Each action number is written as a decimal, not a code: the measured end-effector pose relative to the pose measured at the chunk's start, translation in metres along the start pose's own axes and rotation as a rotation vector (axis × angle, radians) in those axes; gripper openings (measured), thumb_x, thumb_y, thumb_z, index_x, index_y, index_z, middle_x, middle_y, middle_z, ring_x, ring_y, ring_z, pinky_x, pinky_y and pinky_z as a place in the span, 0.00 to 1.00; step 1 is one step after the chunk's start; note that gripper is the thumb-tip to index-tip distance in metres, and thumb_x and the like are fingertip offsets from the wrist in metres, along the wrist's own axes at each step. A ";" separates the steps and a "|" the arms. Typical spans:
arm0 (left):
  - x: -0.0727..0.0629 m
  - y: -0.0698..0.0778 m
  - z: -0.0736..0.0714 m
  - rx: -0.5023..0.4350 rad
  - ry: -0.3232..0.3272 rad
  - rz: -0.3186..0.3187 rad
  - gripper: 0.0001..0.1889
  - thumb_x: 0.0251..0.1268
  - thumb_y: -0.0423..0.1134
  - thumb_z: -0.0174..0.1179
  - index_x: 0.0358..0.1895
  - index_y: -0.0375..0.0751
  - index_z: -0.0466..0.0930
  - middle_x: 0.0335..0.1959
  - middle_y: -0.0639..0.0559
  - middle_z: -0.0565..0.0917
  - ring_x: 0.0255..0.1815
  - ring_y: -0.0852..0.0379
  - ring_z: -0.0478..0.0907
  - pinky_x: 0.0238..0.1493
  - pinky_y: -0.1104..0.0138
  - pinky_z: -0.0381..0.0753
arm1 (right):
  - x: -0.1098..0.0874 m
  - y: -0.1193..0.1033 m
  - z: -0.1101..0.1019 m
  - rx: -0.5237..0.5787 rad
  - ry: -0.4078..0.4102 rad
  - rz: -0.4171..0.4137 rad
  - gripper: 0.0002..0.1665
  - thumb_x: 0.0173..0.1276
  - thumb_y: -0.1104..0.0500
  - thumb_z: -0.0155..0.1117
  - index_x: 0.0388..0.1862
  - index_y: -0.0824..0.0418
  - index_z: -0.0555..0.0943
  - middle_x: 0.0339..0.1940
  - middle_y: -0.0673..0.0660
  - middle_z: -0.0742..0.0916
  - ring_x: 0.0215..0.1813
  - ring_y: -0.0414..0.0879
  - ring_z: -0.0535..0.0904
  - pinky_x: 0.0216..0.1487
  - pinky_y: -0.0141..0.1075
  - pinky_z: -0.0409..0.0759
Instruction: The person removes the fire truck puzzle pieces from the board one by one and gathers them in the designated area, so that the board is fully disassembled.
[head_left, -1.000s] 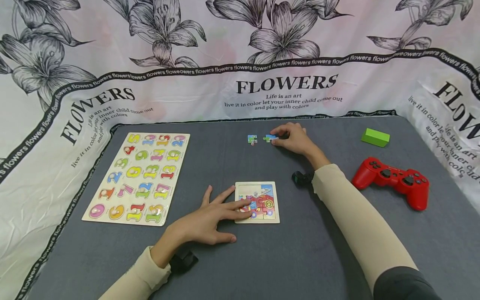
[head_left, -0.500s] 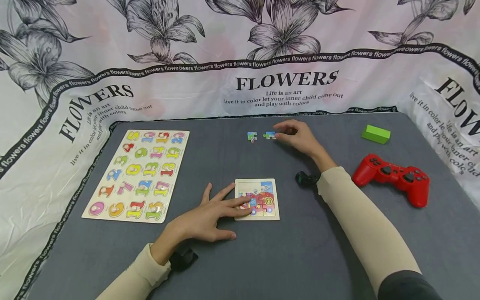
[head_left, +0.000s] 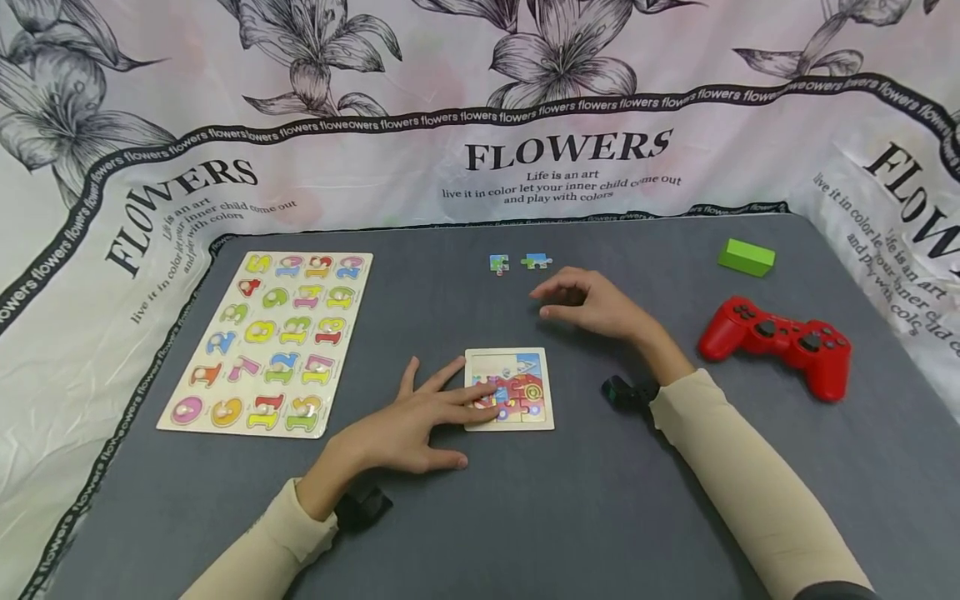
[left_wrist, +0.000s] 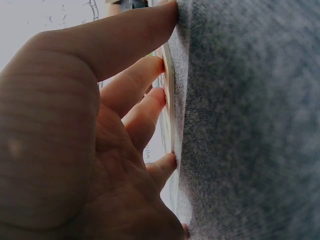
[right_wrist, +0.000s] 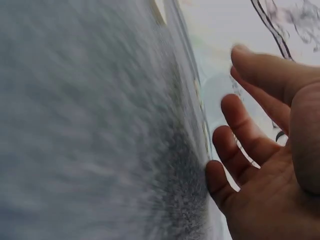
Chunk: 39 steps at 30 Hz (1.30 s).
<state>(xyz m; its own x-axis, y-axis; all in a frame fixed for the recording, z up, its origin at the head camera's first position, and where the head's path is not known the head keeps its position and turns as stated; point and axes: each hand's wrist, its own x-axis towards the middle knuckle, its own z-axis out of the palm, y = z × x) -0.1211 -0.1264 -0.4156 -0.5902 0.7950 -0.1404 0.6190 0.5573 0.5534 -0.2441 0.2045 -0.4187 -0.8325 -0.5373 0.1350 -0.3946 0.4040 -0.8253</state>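
Observation:
My left hand [head_left: 408, 425] lies spread out, two of its fingertips resting on the left part of a small framed jigsaw puzzle [head_left: 536, 421]. The puzzle pictures a red vehicle, and bare wood shows at its upper left. In the left wrist view, fingers [left_wrist: 142, 80] touch the thin edge of the puzzle board [left_wrist: 170, 100]. My right hand [head_left: 596, 304] hovers or rests lightly above the cloth, fingers loosely bent and holding nothing. Beyond it lie two loose jigsaw pieces [head_left: 536, 261], side by side; the left piece [head_left: 498, 264] has a knob pointing toward me.
A number puzzle board [head_left: 270, 342] lies at the left. On the right are a green block [head_left: 746, 257] and a red game controller [head_left: 780, 346]. Grey cloth [head_left: 585, 517] covers the table, with a flower-printed sheet [head_left: 360, 183] behind and at the sides.
My right hand has let go of the right jigsaw piece and drawn back toward me, leaving both pieces at the far side. My left hand stays on the puzzle.

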 end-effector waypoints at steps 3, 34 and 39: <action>0.000 0.000 -0.001 0.000 0.004 0.005 0.37 0.64 0.50 0.70 0.76 0.63 0.68 0.83 0.66 0.56 0.87 0.46 0.33 0.72 0.29 0.18 | -0.007 -0.011 0.006 -0.038 -0.089 -0.011 0.18 0.67 0.61 0.73 0.55 0.60 0.86 0.51 0.58 0.86 0.48 0.49 0.75 0.51 0.40 0.74; 0.000 0.001 -0.001 -0.004 -0.001 -0.002 0.36 0.63 0.51 0.71 0.75 0.62 0.69 0.82 0.65 0.57 0.87 0.45 0.34 0.71 0.28 0.19 | -0.034 -0.031 0.038 -0.260 -0.256 -0.068 0.18 0.61 0.55 0.78 0.51 0.44 0.90 0.43 0.49 0.77 0.46 0.46 0.64 0.48 0.43 0.56; 0.000 0.003 -0.001 -0.002 -0.003 0.001 0.36 0.63 0.51 0.71 0.75 0.62 0.69 0.82 0.65 0.57 0.87 0.44 0.33 0.71 0.27 0.20 | -0.035 -0.032 0.038 -0.268 -0.258 -0.069 0.17 0.61 0.55 0.78 0.50 0.44 0.90 0.42 0.49 0.77 0.46 0.45 0.63 0.48 0.43 0.55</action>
<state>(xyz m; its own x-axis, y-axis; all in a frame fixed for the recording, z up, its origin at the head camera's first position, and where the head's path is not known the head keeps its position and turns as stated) -0.1199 -0.1246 -0.4132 -0.5885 0.7959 -0.1422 0.6186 0.5565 0.5547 -0.1880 0.1824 -0.4182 -0.6886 -0.7250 0.0150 -0.5625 0.5211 -0.6419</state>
